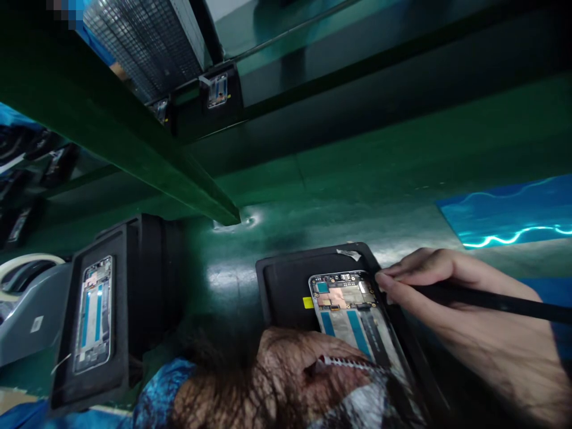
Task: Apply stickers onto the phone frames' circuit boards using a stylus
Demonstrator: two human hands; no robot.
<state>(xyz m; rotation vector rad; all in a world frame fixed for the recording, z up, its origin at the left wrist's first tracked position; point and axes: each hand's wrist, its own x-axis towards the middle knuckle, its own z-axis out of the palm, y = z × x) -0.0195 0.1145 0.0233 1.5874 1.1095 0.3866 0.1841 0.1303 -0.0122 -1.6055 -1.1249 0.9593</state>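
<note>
Phone (338, 296) lies opened in a black tray (283, 277) on the bench (339, 196); my right hand (451, 326) pinches a black stick (496, 301) beside it, but from this far off I can't tell my left hand (290, 363)'s grip.

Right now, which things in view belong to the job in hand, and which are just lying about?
In the job: open phone, black tray under it, left hand, right hand gripping a black tool.

Apparently lying about: tape dispenser, blue sheet, second tray with another phone.
</note>
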